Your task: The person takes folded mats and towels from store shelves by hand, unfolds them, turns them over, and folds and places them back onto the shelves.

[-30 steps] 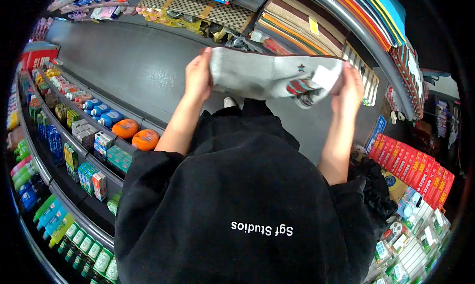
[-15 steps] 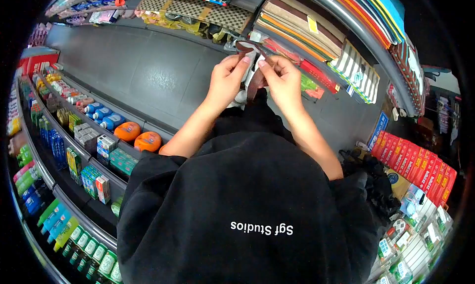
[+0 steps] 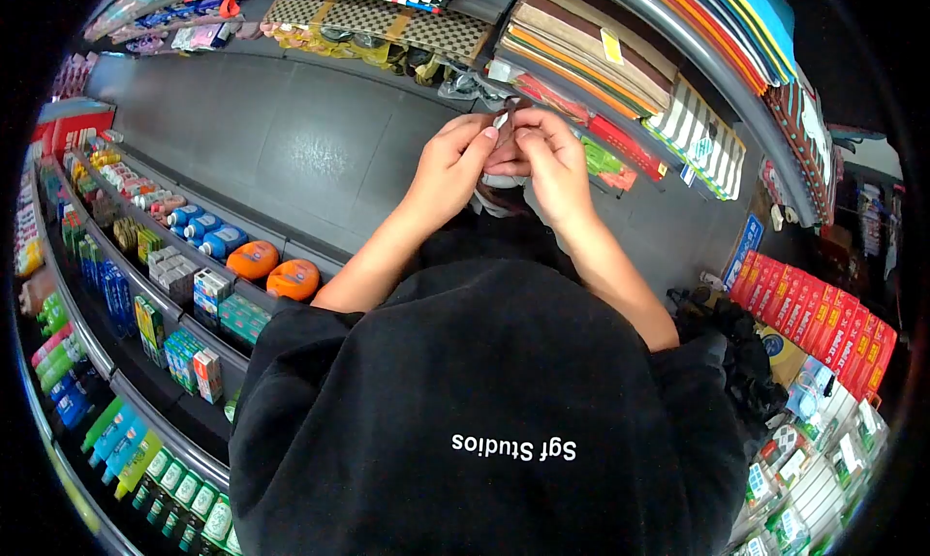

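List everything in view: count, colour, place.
Cloth item: 1, brown and grey, in hands
Orange containers: 2, orange, left shelf
Blue bottles: 3, blue, beyond orange containers
Small goods: many, mixed, left shelves
Folded textiles: many, mixed, upper right
Striped textile: 1, white and dark, right rack
Checkered textile: count unclear, beige and black, top shelf
Red boxes: many, red, right side
Packaged goods: many, mixed, lower right
Floor: 1, grey, ahead
Sweatshirt: 1, black, worn
Left hand: 1, bare, on cloth item
Right hand: 1, bare, likewise

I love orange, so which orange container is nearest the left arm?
The picture's right-hand orange container; the other orange container sits farther from the left arm.
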A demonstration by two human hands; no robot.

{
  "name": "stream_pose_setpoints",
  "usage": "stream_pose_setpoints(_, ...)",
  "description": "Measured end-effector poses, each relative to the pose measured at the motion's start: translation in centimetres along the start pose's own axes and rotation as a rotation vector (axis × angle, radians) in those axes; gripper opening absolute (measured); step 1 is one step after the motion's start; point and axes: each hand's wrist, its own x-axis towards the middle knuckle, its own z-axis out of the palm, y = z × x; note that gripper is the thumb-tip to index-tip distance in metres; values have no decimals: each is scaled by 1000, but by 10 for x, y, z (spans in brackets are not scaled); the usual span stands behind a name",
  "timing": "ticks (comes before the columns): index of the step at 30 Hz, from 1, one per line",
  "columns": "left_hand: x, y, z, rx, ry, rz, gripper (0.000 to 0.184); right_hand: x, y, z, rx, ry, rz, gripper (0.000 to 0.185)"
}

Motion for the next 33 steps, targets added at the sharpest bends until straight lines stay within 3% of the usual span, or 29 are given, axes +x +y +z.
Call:
stream_pose_setpoints(4, 2, 4, -1, 28, -33, 53, 21, -2, 0, 1, -184, -46, -137, 19)
stream_pose_setpoints(9, 5, 6, -2, 7, -23, 50, 21, 1, 3, -8, -309, 8, -140, 16)
stream_pose_setpoints(11, 6, 6, -6, 45, -38, 66, 21, 3, 1, -9, -506, 19, -81, 13)
stream_pose_setpoints(16, 10, 3, -10, 140, -49, 172, 22, 6, 0, -8, -561, 65, -138, 12)
stream_pose_setpoints(18, 12, 9, -12, 258, -172, 224, 23, 7, -1, -8, -597, 77, -160, 12)
stream_pose_setpoints(24, 14, 6, -12, 322, -189, 308, 23, 6, -15, -9, -612, 48, -67, 12)
stream_pose_setpoints(33, 19, 9, -15, 377, -238, 316, 19, 3, -24, -15, -600, -36, -34, 13)
